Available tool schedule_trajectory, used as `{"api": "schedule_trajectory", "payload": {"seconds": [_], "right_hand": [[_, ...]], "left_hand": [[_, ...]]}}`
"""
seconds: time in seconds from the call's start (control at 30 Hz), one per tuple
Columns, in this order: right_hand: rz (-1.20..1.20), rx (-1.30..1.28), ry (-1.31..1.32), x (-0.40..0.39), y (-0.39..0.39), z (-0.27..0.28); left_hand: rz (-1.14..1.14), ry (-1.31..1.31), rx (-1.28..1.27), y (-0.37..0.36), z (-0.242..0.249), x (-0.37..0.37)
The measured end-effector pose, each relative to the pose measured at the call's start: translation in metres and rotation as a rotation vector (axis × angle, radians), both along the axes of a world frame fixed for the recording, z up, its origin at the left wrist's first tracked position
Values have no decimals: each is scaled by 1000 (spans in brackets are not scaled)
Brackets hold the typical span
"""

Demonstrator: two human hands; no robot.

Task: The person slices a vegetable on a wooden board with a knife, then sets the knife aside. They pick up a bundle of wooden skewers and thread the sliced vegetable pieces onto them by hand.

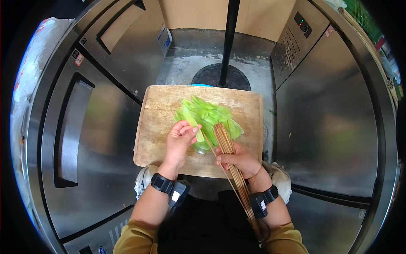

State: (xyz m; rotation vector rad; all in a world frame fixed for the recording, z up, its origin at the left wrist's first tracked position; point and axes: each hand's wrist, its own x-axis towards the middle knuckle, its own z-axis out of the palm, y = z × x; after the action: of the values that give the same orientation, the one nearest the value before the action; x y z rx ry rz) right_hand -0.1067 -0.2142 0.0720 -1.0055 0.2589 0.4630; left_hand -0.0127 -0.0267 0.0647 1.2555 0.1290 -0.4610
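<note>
My left hand (177,143) pinches a thin pale-green vegetable slice (193,125) between thumb and fingers. My right hand (240,161) is wrapped round a bundle of bamboo skewers (225,139), whose long ends run back along the right forearm. A single skewer (216,157) angles out from the bundle, its tip at the lower end of the held slice. Beneath both hands, a heap of similar green slices (213,113) lies on a wooden cutting board (155,112).
Stainless steel cabinets stand close on the left (105,139) and right (327,114). Beyond the board, a black pole (228,42) rises from a round dark base (241,78) on the floor. White plastic bags (40,51) lie atop the left cabinet.
</note>
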Motion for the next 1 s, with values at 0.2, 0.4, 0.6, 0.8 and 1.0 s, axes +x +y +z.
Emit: {"api": "schedule_trajectory", "payload": {"seconds": [0.2,0.4,0.6,0.8,1.0], "right_hand": [[-13,-28,3,1,1,-6],[25,-29,-9,0,6,-10],[53,-37,-30,0,7,-5],[61,-24,-34,-1,7,-8],[57,-38,-52,-3,7,-6]], "left_hand": [[11,89,-145,4,0,2],[-20,31,-98,3,-10,1],[31,19,-6,0,5,-6],[-17,35,-36,3,0,-2],[-56,146,17,5,3,-3]]}}
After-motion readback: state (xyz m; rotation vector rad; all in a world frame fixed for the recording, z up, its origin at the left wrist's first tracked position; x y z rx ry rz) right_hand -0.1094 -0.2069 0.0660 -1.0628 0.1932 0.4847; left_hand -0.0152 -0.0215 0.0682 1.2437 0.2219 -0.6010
